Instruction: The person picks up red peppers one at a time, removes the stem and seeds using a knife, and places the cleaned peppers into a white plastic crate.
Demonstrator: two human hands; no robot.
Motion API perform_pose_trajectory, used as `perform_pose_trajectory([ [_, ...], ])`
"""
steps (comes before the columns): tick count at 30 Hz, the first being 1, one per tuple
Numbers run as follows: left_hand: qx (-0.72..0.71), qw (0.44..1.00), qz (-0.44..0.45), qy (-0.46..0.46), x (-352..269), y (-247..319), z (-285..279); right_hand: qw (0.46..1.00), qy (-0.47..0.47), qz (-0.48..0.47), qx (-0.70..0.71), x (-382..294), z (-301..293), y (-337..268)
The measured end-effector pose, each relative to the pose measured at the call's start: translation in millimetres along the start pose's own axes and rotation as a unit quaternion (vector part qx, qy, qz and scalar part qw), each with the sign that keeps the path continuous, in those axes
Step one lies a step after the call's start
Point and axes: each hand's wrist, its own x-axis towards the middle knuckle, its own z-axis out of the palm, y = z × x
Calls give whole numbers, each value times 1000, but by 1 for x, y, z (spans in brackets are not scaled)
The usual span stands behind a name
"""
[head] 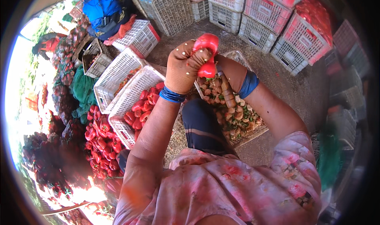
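My left hand (181, 68), in a brown glove with a blue wrist band and pale seeds stuck to it, grips a red bell pepper (207, 42). My right hand (233, 72), gloved and banded alike, is close against the pepper's right side. It holds a knife by its worn wooden handle (226, 90), which points down; the blade is mostly hidden. Beneath the hands is a crate (251, 133) of cut pepper cores with seeds and green stems (237, 115). Left of my knee, a white plastic crate (120, 119) holds red peppers (142, 106).
Another white crate (111, 82) with red scraps adjoins it. Loose red peppers (102, 142) are heaped at left, beside filled net sacks (63, 97) and green netting (83, 90). Stacked crates (258, 32) line the back. Seeds litter the floor (285, 85). A person (49, 45) is at far left.
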Motion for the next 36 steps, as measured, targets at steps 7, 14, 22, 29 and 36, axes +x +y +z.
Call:
perform_pose_trajectory([
  [7,116,974,83,-177,21,-12,38,989,100,-113,3,-33,-26,32],
  [14,-86,988,-95,-83,36,-27,33,965,248,33,79,-65,-44,1],
  [22,-298,946,-128,-10,27,-77,17,891,436,82,94,-66,-3,-10],
  [29,-319,900,-251,157,1,-58,-26,927,284,-97,-224,-28,59,-51],
  [36,390,916,51,83,-65,-75,-167,967,75,-119,-214,39,144,-45],
])
